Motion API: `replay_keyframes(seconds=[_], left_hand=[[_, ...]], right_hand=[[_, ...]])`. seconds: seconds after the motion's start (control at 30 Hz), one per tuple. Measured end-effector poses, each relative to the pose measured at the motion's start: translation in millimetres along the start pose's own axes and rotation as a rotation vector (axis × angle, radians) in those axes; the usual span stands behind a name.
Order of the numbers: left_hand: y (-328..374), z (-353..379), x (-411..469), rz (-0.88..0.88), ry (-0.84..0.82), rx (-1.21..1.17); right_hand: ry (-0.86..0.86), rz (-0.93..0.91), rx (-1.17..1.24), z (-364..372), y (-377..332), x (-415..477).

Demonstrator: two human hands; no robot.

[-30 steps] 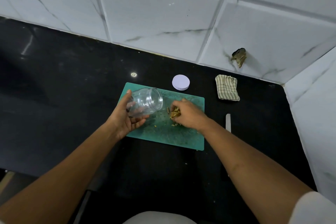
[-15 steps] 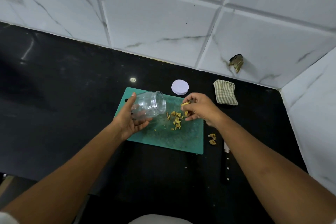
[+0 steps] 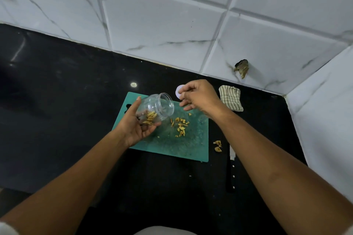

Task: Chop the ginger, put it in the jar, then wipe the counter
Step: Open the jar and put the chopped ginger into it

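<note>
Two hands meet over the green cutting board (image 3: 172, 147). Compared with half a second earlier, we see the right hand (image 3: 198, 97) risen from the board to just beside the jar's mouth, and yellow ginger strips (image 3: 150, 117) now lie inside the jar (image 3: 158, 107), which looked empty before. The right fingers are curled inward; we cannot tell whether they hold anything. The left hand (image 3: 137, 126) grips the clear jar from below, tilted with its mouth towards the right hand. More ginger pieces (image 3: 180, 126) lie scattered on the board under the jar's mouth. A white lid (image 3: 178, 91) shows partly behind the right hand. On the black counter (image 3: 57, 120), stray bits (image 3: 217, 146) lie beside a knife (image 3: 232, 170), with a striped cloth (image 3: 231, 100) near the wall.
</note>
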State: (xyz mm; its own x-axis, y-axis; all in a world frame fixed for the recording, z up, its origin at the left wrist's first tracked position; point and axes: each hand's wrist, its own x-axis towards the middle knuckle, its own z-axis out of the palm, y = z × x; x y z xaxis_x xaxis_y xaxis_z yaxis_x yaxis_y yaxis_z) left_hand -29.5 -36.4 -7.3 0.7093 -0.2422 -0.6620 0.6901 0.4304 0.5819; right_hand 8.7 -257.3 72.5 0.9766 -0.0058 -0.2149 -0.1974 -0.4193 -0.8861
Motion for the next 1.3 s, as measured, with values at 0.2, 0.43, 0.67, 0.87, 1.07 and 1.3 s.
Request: replay_keyframes(seconds=[0.2, 0.43, 0.67, 0.87, 1.07, 1.3], left_hand=[[4.2, -18.6, -1.9, 0.033, 0.055, -0.004], [6.2, -37.7, -7.0, 0.038, 0.080, 0.013], [10.0, -47.0, -13.7, 0.030, 0.085, 0.002], [14.6, -41.6, -12.2, 0.037, 0.071, 0.017], [13.9, -36.3, -6.3, 0.034, 0.056, 0.029], [5.4, -25.5, -2.5, 0.028, 0.035, 0.034]], right_hand=[[0.008, 0.217, -0.167, -7.9, 66.8, 4.0], [0.100, 0.188, -0.326, 1.4, 97.0, 22.2], [-0.069, 0.086, -0.594, 23.9, 88.0, 26.7], [-0.144, 0.051, -0.523, 29.1, 82.2, 7.1], [-0.100, 0.311, -0.329, 10.5, 89.4, -25.7], [-0.035, 0.361, -0.039, 39.3, 84.0, -29.0]])
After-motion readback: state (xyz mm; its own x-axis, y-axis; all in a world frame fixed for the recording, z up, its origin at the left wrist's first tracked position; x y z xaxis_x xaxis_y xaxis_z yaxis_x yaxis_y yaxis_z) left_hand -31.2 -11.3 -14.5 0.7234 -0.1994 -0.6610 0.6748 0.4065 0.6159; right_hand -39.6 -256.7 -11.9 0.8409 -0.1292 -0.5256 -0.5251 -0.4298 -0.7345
